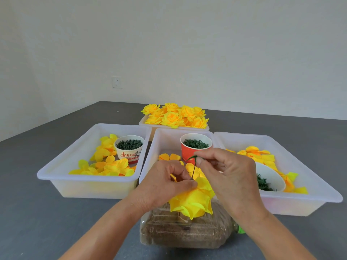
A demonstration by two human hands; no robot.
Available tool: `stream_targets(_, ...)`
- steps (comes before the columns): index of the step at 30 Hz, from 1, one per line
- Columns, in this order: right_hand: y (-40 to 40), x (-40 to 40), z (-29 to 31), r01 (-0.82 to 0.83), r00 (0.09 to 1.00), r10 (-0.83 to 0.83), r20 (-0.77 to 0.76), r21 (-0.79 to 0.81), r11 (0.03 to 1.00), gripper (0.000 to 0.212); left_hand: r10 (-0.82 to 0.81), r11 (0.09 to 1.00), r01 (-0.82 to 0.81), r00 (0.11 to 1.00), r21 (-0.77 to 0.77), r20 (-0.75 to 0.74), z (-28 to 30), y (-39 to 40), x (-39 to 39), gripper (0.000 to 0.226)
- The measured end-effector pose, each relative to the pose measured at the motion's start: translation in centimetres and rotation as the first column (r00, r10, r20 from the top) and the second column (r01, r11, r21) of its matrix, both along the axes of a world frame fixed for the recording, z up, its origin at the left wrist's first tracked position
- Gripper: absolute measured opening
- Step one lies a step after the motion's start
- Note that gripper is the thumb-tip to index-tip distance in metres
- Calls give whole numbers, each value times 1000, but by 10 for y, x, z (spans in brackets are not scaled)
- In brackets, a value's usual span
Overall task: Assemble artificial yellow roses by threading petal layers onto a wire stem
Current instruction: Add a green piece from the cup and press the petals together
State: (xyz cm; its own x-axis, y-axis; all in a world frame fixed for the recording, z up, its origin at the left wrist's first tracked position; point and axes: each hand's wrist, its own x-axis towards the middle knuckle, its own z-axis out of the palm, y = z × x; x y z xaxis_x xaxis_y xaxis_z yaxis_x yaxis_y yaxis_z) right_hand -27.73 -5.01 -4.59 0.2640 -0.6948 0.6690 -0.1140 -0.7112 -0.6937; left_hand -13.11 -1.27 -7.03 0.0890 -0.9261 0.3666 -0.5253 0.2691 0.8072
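Note:
A half-built yellow rose (193, 201) hangs upside down above a sand-filled plastic bottle (185, 229). My left hand (163, 181) pinches the rose at the base of its thin green wire stem (194, 170), which sticks up between my hands. My right hand (229, 171) pinches a small green calyx piece (192, 158) at the top of the stem. Loose yellow petal layers (170, 157) lie in the middle tray (161, 136) behind my hands.
A left tray (62, 162) holds petals and a cup of green parts (129, 147). An orange cup of green rings (195, 145) stands in the middle tray. The right tray (304, 177) has petals and a white bowl (270, 177). Finished roses (174, 116) fill the far tray.

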Motion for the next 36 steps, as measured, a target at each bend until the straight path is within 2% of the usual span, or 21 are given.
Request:
stream_targets(4, 0, -1, -6, 30, 999, -42, -33, -305, 952, 16, 0, 1000, 0, 1000, -2, 0, 0, 1, 0, 25)
stream_targets(7, -2, -3, -11, 96, 989, -140, -55, -492, 865, 11, -4, 1000, 4, 1000, -2, 2, 0, 1, 0, 23)
stream_targets(11, -6, -3, -13, 143, 946, -304, -108, -705, 695, 15, -2, 1000, 2, 1000, 2, 14, 1, 1, 0, 19)
stream_targets(15, -6, -1, -12, 142, 939, -321, -119, -719, 680, 9, -2, 1000, 2, 1000, -7, 7, 1, 1, 0, 26)
stream_targets(18, -6, 0, -8, 118, 966, -228, -125, -571, 813, 6, -1, 1000, 1, 1000, -10, 22, 0, 1, 0, 28)
stream_targets(24, -3, 3, -9, 88, 994, -109, -31, -395, 915, 14, -10, 1000, 10, 1000, -5, 19, 1, 2, 1, 17)
stream_targets(30, 0, 4, -9, 117, 968, -223, -118, -574, 811, 11, -2, 1000, 2, 1000, 5, 8, 1, 2, 1, 14)
stream_targets(36, 3, 3, -17, 136, 955, -259, -147, -556, 820, 13, -3, 1000, 3, 1000, 4, 11, 0, 2, 1, 19)
